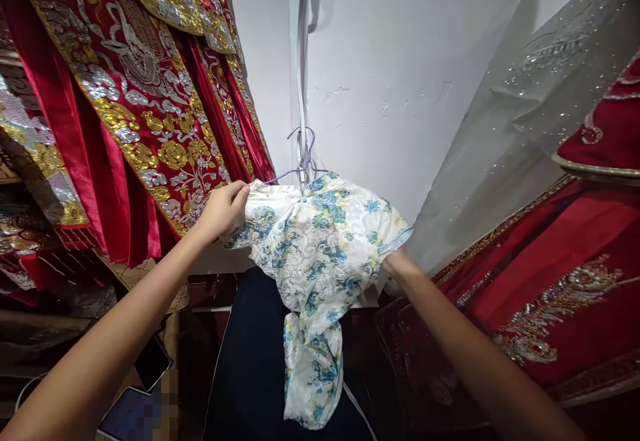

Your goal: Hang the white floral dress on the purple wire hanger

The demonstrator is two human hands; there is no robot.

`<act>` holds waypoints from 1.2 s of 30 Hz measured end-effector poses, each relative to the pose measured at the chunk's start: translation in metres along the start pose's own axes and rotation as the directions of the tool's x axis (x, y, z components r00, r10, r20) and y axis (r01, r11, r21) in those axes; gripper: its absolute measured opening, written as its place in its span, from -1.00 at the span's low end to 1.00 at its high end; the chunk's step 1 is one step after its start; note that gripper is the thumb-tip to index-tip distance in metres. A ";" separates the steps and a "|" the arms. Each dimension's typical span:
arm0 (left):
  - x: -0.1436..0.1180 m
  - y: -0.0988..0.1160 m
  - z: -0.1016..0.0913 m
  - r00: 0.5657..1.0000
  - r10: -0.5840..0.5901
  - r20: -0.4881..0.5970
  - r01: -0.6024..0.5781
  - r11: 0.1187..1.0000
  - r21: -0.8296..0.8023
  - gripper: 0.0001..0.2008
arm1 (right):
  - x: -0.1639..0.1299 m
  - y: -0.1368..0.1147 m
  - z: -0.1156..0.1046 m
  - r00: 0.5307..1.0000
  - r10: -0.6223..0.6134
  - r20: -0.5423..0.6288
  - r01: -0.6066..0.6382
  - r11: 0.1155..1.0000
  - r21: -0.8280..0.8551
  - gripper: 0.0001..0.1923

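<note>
A short-sleeved white dress with blue and yellow flowers hangs in front of me, its lower part bunched and twisted. My left hand is closed on the cloth at its left shoulder, thumb and fingers pinching the edge. At the opposite side, my right hand reaches in at the sleeve opening; only the wrist area shows, and its fingers are hidden by the fabric. A purple wire hanger sticks out of the neckline, its hook by a white vertical strap or cord.
Red robes with gold and silver embroidery hang at the left. A sheer sparkly veil and red beaded garments are on the right. Behind is a white wall. Dark cloth lies below, with a phone-like device at lower left.
</note>
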State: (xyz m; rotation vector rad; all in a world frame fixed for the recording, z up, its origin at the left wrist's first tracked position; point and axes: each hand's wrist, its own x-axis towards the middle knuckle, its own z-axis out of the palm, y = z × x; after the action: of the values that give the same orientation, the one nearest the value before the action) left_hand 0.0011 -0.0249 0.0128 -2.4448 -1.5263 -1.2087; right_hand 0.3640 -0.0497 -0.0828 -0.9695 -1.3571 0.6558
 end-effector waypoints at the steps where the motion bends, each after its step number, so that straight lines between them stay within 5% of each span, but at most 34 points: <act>1: -0.002 0.000 0.001 1.000 -0.013 0.006 0.013 1.000 -0.004 -0.62 | 0.006 -0.001 -0.009 0.999 0.034 -0.026 -0.033 0.998 0.056 -0.36; 5: 0.007 0.007 0.013 1.000 -0.017 -0.016 0.017 1.000 0.008 -0.63 | 0.027 -0.019 -0.036 0.981 0.175 -0.084 -0.153 0.963 0.221 -0.40; 9: 0.035 0.027 0.022 0.992 0.059 -0.114 -0.055 0.998 0.040 -0.64 | 0.036 -0.048 -0.039 0.977 0.122 -0.173 -0.080 0.969 0.233 -0.61; 14: 0.053 0.054 0.024 0.971 0.181 -0.156 -0.175 0.983 0.049 -0.70 | 0.009 -0.058 -0.033 0.939 0.170 -0.299 -0.071 0.946 0.316 -0.59; 16: 0.048 0.059 0.026 0.974 0.196 -0.113 -0.197 0.980 0.002 -0.74 | -0.020 -0.058 -0.031 0.963 0.192 -0.187 -0.129 0.944 0.304 -0.48; 18: 0.036 0.059 0.032 0.979 0.179 -0.094 -0.189 0.976 -0.112 -0.72 | -0.050 -0.061 -0.029 0.963 0.175 0.205 -0.221 0.947 0.231 -0.41; 19: 0.030 0.059 0.036 0.984 0.154 -0.095 -0.169 0.967 -0.190 -0.68 | -0.062 -0.064 -0.027 0.861 0.138 0.490 -0.251 0.952 0.173 -0.40; 20: 0.022 0.058 0.041 0.988 0.114 -0.100 -0.138 0.951 -0.276 -0.63 | -0.071 -0.068 -0.024 0.684 0.106 0.722 -0.263 0.959 0.109 -0.41; 21: 0.016 0.059 0.045 0.992 0.066 -0.103 -0.100 0.925 -0.366 -0.57 | -0.075 -0.071 -0.019 0.522 0.082 0.849 -0.230 0.972 0.047 -0.45; 22: 0.010 0.060 0.050 0.995 0.012 -0.102 -0.058 0.888 -0.456 -0.53 | -0.076 -0.072 -0.013 0.451 0.077 0.889 -0.160 0.987 -0.005 -0.49; 23: 0.005 0.062 0.054 0.995 -0.039 -0.093 -0.018 0.841 -0.541 -0.49 | -0.072 -0.072 -0.005 0.489 0.084 0.868 -0.061 0.996 -0.062 -0.52; 25: -0.002 0.070 0.059 0.991 -0.115 -0.069 0.036 0.718 -0.695 -0.45 | -0.058 -0.062 0.016 0.730 0.034 0.683 0.172 0.957 -0.232 -0.41; 26: -0.005 0.076 0.061 0.990 -0.135 -0.051 0.048 0.643 -0.764 -0.45 | -0.050 -0.054 0.028 0.812 -0.031 0.583 0.268 0.906 -0.326 -0.26; 28: -0.007 0.089 0.062 0.990 -0.138 0.005 0.072 0.483 -0.872 -0.45 | -0.034 -0.036 0.050 0.851 -0.181 0.494 0.425 0.789 -0.444 0.04; 31: -0.008 0.100 0.062 0.995 -0.091 0.051 0.080 0.361 -0.929 -0.51 | -0.018 -0.018 0.075 0.787 -0.355 0.504 0.596 0.649 -0.473 0.02; 32: -0.006 0.098 0.061 0.997 -0.072 0.026 0.054 0.424 -0.904 -0.56 | -0.013 -0.017 0.079 0.771 -0.391 0.504 0.624 0.621 -0.473 -0.06; 33: -0.005 0.093 0.061 0.998 -0.053 -0.015 0.019 0.579 -0.815 -0.61 | -0.008 -0.018 0.081 0.764 -0.413 0.495 0.637 0.605 -0.479 -0.14; 35: -0.003 0.073 0.061 0.997 -0.021 -0.080 -0.015 0.905 -0.425 -0.61 | 0.006 -0.025 0.078 0.783 -0.426 0.453 0.620 0.596 -0.511 -0.24; 36: -0.004 0.061 0.060 0.994 -0.008 -0.110 -0.002 0.996 -0.088 -0.56 | 0.016 -0.030 0.075 0.801 -0.426 0.421 0.599 0.595 -0.536 -0.28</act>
State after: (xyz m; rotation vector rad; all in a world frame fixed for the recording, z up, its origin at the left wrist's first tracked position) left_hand 0.0830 -0.0361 -0.0096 -2.3834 -1.4791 -1.4149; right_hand 0.2882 -0.0366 -0.0531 -0.9579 -2.0638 -0.1988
